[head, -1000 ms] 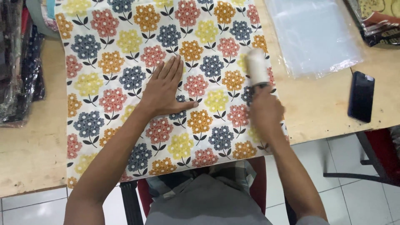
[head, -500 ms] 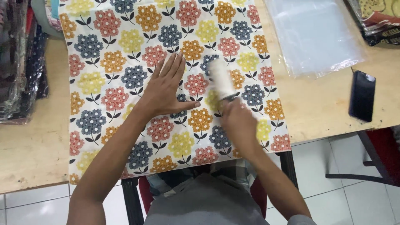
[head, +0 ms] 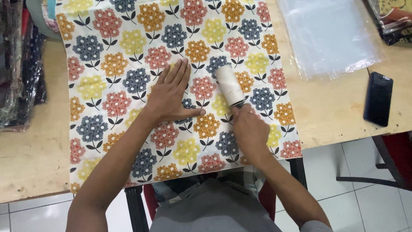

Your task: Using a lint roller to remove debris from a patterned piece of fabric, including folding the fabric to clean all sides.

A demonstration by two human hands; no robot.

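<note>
A flower-patterned cloth (head: 128, 64) with orange, pink, yellow and grey blooms lies flat on a wooden table (head: 34, 159). My left hand (head: 171, 92) presses flat on the cloth near its middle, fingers spread. My right hand (head: 249, 131) grips the handle of a white lint roller (head: 229, 85), whose roll lies on the cloth just right of my left hand.
A clear plastic bag (head: 330, 34) lies on the table at the upper right. A black phone (head: 378, 104) sits near the right edge. Stacked fabrics in plastic (head: 17, 64) line the left side. A chair frame (head: 386, 167) stands on the tiled floor at right.
My right hand has moved the lint roller leftward across the cloth, from its right edge to beside my left hand. The left hand has stayed in place.
</note>
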